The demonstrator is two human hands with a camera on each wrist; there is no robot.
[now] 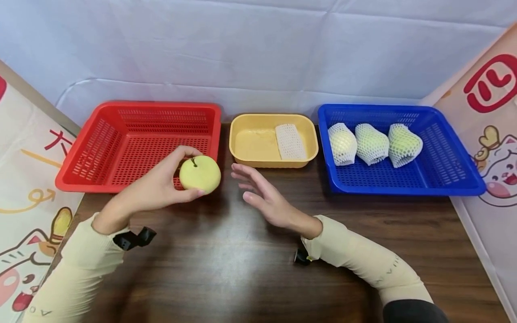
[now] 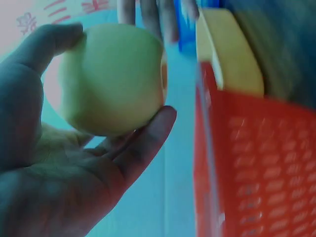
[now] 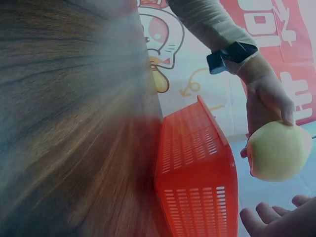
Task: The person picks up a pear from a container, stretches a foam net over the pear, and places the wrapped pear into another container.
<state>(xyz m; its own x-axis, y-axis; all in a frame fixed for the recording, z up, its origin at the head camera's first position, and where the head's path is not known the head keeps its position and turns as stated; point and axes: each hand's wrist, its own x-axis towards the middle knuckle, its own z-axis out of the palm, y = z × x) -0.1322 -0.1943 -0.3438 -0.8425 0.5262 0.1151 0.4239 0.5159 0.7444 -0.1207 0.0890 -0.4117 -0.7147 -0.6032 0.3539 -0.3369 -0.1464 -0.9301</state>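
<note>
My left hand (image 1: 155, 188) holds a round yellow-green apple (image 1: 203, 175) above the table, by the front right corner of the red basket (image 1: 137, 105). Its dark stem shows on top. In the left wrist view, thumb and fingers curve round the apple (image 2: 113, 79) from opposite sides. To the right, apart from the fruit, my right hand (image 1: 272, 204) hovers with extended fingers and nothing in it. Those fingertips (image 3: 266, 212) appear below the apple in the right wrist view. Behind it, the yellow tray (image 1: 252, 139) contains a white foam net sleeve (image 1: 290, 141).
At the right, a blue basket (image 1: 404, 183) holds three pale green fruits (image 1: 371, 143) in white foam nets. The red basket's mesh floor is bare where visible. A pale cloth wall (image 1: 258, 54) closes the back, and printed panels flank the dark wooden table (image 1: 226, 269).
</note>
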